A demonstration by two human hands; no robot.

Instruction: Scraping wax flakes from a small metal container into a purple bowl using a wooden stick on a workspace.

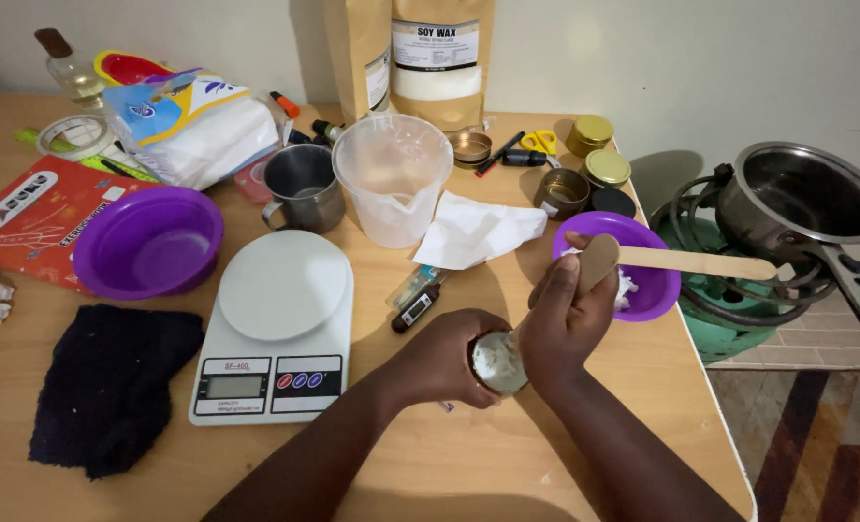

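Left hand: I see my left hand (449,360) cupped around a small round tin (497,362), fingers wrapped about its side and holding it tilted just above the counter (546,454).
Right hand: my right hand (567,319) sits just beside the tin, touching its rim, with fingers pinched on the broad end of a flat wooden stirring stick (686,261).
Tin: I make out white flaky wax inside it; it lies between my two hands near the counter's front edge.
Stick: it runs from my right hand out to the right, across the small purple bowl (654,290), its far end over the green stove (729,329).
Small purple bowl: it stands just behind my right hand and holds some white flakes.
Scale: a white digital kitchen scale (280,324) stands left of my hands, apart from them.
Thermometer: a probe thermometer (415,307) lies between the scale and my left hand.
Behind: a clear plastic jug (393,179), a steel mug (304,186) and a white paper tissue (473,230).
Left side: a large purple bowl (147,242) and a dark cloth (111,387).
Right side: a steel saucepan (805,198) rests on the stove, off the counter.
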